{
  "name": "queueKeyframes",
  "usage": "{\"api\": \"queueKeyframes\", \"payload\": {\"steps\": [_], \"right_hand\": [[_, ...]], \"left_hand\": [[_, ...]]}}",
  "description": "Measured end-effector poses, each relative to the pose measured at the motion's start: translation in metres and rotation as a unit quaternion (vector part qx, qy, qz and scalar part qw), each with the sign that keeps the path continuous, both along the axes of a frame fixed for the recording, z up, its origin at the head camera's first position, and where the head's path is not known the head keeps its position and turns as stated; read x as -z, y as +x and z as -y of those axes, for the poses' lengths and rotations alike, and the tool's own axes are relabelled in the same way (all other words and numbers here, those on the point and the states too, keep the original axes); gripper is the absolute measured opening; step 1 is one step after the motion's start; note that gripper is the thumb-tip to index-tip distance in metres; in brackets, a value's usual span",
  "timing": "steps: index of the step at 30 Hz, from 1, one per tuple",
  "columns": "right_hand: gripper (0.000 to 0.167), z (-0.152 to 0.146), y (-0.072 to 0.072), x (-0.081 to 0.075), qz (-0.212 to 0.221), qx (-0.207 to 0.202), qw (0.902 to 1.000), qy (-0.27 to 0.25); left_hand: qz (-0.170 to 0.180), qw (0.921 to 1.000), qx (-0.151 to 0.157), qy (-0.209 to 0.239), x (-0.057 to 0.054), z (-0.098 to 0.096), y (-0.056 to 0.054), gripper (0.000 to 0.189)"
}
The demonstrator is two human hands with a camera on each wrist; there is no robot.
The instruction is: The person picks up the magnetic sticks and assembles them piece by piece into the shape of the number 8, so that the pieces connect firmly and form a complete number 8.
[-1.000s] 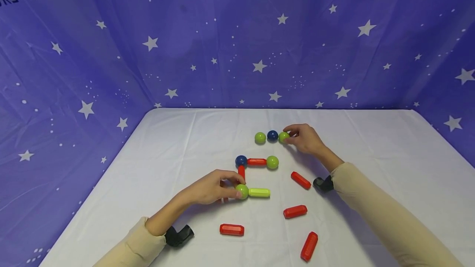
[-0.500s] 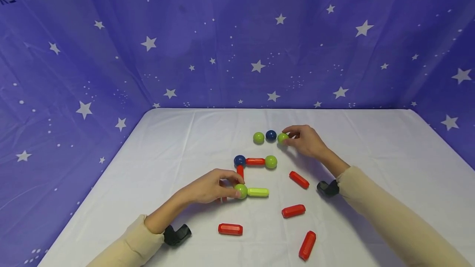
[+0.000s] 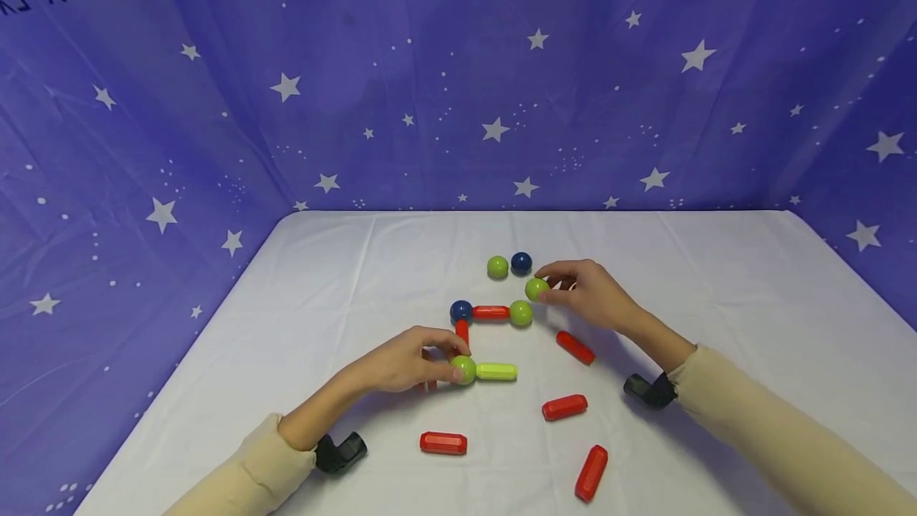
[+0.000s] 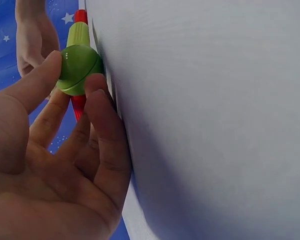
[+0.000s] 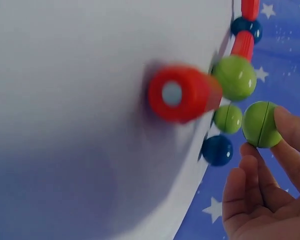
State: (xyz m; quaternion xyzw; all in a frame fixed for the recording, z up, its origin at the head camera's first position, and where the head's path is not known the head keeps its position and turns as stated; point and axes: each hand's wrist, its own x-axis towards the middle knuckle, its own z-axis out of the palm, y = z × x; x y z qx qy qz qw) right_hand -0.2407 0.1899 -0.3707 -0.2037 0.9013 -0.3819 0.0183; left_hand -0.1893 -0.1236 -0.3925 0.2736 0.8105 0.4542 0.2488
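My left hand [image 3: 415, 358] pinches a green ball [image 3: 464, 370] at the near corner of a joined shape on the table. From that ball a lime rod [image 3: 497, 372] points right, and a red rod [image 3: 462, 331] leads back to a blue ball [image 3: 462, 311]. Another red rod [image 3: 490, 312] joins the blue ball to a green end ball [image 3: 520, 313]. Between thumb and fingers, my right hand [image 3: 591, 293] holds a separate green ball [image 5: 260, 124], just behind and right of that end ball. The right wrist view shows it apart from the other balls.
A loose green ball [image 3: 497, 267] and a dark blue ball [image 3: 521, 263] lie side by side farther back. Several red rods, one of them [image 3: 575, 347] below my right hand, are scattered in front. Starry purple cloth [image 3: 458, 102] walls the white table [image 3: 344, 277].
My right hand has taken the green ball from beside the blue ball and brought it nearer, toward the joined shape. The left hand stays in place on its ball.
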Motion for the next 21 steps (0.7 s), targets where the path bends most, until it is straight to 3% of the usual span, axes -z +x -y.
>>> {"api": "queueKeyframes", "payload": {"steps": [11,21], "right_hand": [[0.031,0.000,0.034,0.000,0.033,-0.037,0.9987,0.007],[0.028,-0.003,0.048,0.007,0.062,-0.100,0.9931,0.006]], "left_hand": [[0.004,0.9999,0.001,0.015,0.000,0.001,0.002,0.025],[0.013,0.9997,-0.015,0.014,-0.004,0.000,0.006,0.026]]}}
